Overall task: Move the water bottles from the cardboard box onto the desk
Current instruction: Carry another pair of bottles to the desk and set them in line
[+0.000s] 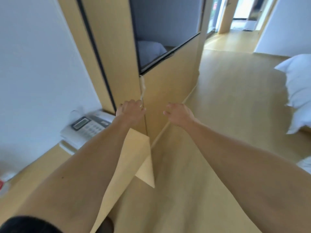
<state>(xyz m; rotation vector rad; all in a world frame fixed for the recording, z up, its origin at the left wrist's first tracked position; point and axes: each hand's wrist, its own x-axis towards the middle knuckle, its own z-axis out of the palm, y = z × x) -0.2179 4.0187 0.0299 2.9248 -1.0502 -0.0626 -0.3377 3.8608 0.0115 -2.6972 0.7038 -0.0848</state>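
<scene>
L hand: fingers loosely curled, holding nothing
R hand: fingers spread, holding nothing
worktop: phone on it, blurry

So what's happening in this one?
A person stretches both bare arms forward over a wooden desk. The left hand and right hand hold nothing, fingers loosely curled. No cardboard box or water bottles are in view. A telephone sits on the desk by the wall; white bedding lies at right. The frame is blurred.

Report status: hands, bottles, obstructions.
Left hand and right hand empty, stretched forward. No bottles or cardboard box in view. Telephone on desk, left. Frame blurred.
</scene>
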